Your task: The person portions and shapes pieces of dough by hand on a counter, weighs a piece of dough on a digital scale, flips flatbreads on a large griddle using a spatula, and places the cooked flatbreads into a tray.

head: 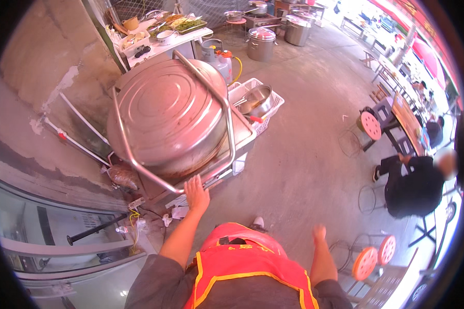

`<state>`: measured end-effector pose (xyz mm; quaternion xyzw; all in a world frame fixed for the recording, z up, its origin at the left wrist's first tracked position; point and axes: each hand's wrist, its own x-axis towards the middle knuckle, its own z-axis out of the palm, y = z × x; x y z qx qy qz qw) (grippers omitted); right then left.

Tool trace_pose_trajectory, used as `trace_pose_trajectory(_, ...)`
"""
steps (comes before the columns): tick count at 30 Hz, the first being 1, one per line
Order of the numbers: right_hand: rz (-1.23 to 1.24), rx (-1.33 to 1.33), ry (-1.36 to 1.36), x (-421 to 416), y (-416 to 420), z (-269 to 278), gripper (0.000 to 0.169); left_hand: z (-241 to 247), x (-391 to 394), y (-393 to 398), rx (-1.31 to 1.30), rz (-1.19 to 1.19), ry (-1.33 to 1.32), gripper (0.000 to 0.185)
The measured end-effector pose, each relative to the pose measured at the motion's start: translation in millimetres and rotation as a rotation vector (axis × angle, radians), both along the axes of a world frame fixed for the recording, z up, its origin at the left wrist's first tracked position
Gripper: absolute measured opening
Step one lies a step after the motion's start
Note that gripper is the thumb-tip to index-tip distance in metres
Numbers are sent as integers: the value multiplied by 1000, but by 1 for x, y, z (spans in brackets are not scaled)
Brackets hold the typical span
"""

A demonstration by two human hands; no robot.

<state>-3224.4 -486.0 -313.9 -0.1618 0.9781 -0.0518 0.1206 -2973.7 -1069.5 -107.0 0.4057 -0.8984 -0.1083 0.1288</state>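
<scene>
My left hand (197,195) is on the near bar of a tubular metal handle (230,131), with its fingers over the tube. This handle runs around a large round metal lid (166,100) with ringed ridges. Below the lid is a metal stand (241,141), and brown stains mark the lid's lower rim. My right hand (319,232) hangs out to the right above the concrete floor. It looks loosely curled and holds nothing that I can see; its fingers are not sharp.
Beside the stand sit a white plastic basket (274,103) with a metal pot (260,98) and a gas cylinder (216,58). Food trays (189,25) lie on a table behind. Stockpots (261,44) stand farther back. A seated person (413,185) and stools (365,263) are at right.
</scene>
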Motion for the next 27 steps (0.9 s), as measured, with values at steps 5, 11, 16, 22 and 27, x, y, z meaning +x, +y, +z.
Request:
trace_pose_trajectory(5,-55,-615,-52,-248,-281,136,22,-5,-22,-4,-75,132,-93,56)
trace_pose_trajectory(11,-81,-1038,-731,-291,-513,195,25,-12,-25,4,-109,272,-199,49)
trace_pose_trajectory(16,-144,-935,-1196,-311,-615,154,35,0,-48,6,-108,416,-146,51)
trace_pose_trajectory(22,-366,-937,-1462,-346,-765,40,48,10,-96,13,-140,786,-449,61)
trace_pose_trajectory(27,-364,-742,-1363,-366,-881,-111,50,17,-151,21,-23,869,-564,55)
